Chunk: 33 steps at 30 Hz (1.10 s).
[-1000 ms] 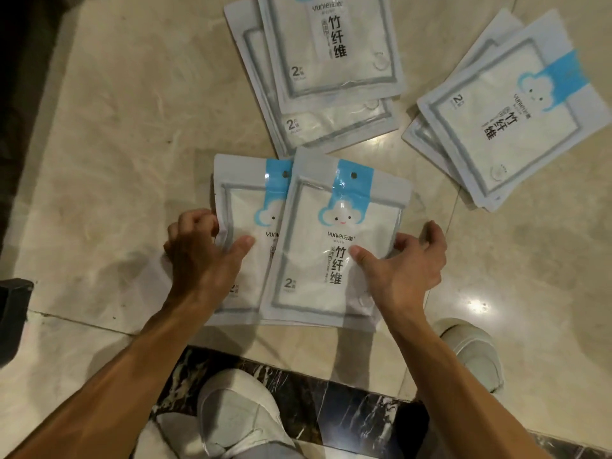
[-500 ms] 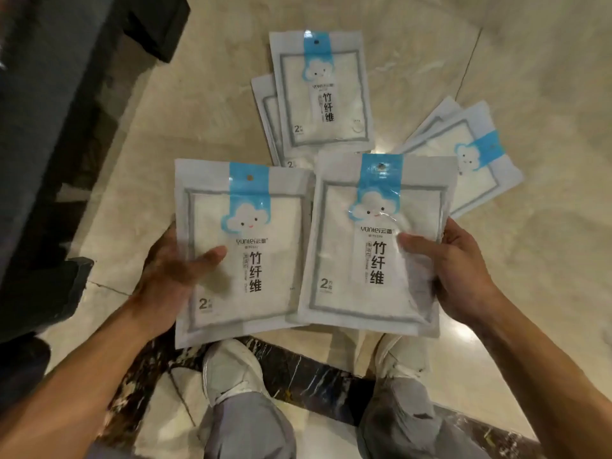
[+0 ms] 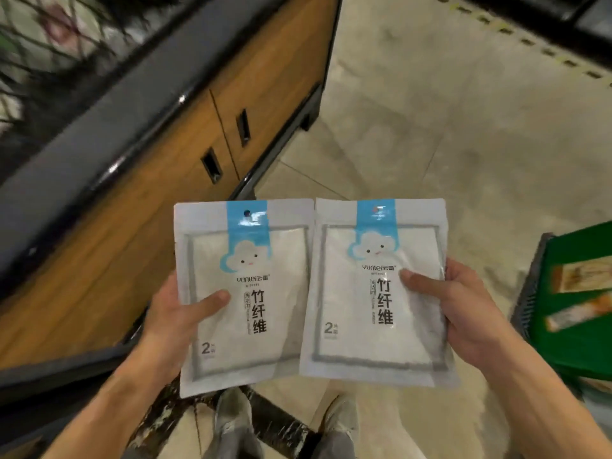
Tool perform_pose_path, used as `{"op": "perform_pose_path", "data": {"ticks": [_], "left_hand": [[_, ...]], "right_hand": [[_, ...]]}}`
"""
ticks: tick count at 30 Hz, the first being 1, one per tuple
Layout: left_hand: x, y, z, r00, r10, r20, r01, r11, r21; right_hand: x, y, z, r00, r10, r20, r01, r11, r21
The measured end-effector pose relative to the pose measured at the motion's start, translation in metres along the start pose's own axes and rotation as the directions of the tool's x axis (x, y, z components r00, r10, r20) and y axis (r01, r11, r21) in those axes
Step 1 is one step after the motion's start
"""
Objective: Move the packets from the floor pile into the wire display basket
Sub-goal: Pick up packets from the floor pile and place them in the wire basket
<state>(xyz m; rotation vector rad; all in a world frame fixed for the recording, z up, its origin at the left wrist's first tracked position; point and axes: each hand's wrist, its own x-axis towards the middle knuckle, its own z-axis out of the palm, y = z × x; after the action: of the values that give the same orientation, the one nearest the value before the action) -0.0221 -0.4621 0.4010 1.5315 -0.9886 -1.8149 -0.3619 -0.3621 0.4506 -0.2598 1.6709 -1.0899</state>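
Pale beige tiled floor (image 3: pixel 430 134), open and bare ahead and to the right as far as a dark strip at the far edge. Wooden cabinet with dark top rail and two slot handles (image 3: pixel 185 140) along the left, its corner ending just above the packets. Blurred dark wire basket (image 3: pixel 39 44) at upper left, above the rail. Green box in a dark crate (image 3: pixel 576 293) at the right edge, just beside the right wrist. Left white plastic packet with blue cloud label (image 3: pixel 245 296), upright, gripped by the left hand (image 3: pixel 175 323), thumb on the face, fingers behind. Right white plastic packet of the same kind (image 3: pixel 377 289), gripped likewise by the right hand (image 3: pixel 463 313). Inner edges of the two packets touching, right slightly overlapping left. Grey shoes (image 3: pixel 231 415) below.
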Motion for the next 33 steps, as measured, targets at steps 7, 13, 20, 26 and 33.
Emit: {"op": "perform_pose_path", "data": {"ticks": [7, 13, 20, 26, 33], "left_hand": [[-0.128, 0.187, -0.035, 0.980, 0.175, -0.095, -0.183, 0.979, -0.085], [-0.229, 0.314, -0.107, 0.906, 0.390, -0.167, -0.401, 0.915, -0.041], [-0.352, 0.390, -0.194, 0.761, 0.544, -0.354, -0.597, 0.801, -0.053], [-0.457, 0.390, -0.229, 0.632, 0.527, -0.569, -0.655, 0.755, -0.028], [-0.573, 0.327, -0.199, 0.388, 0.408, -0.827, -0.720, 0.694, 0.005]], "right_hand": [[-0.146, -0.192, 0.062, 0.977, -0.182, 0.108, 0.185, 0.983, -0.015], [-0.251, -0.304, 0.143, 0.917, -0.306, 0.256, 0.324, 0.945, -0.032], [-0.340, -0.374, 0.247, 0.759, -0.435, 0.484, 0.473, 0.880, 0.049], [-0.390, -0.388, 0.324, 0.582, -0.428, 0.691, 0.523, 0.848, 0.084], [-0.439, -0.372, 0.367, 0.300, -0.267, 0.916, 0.563, 0.825, 0.056]]}}
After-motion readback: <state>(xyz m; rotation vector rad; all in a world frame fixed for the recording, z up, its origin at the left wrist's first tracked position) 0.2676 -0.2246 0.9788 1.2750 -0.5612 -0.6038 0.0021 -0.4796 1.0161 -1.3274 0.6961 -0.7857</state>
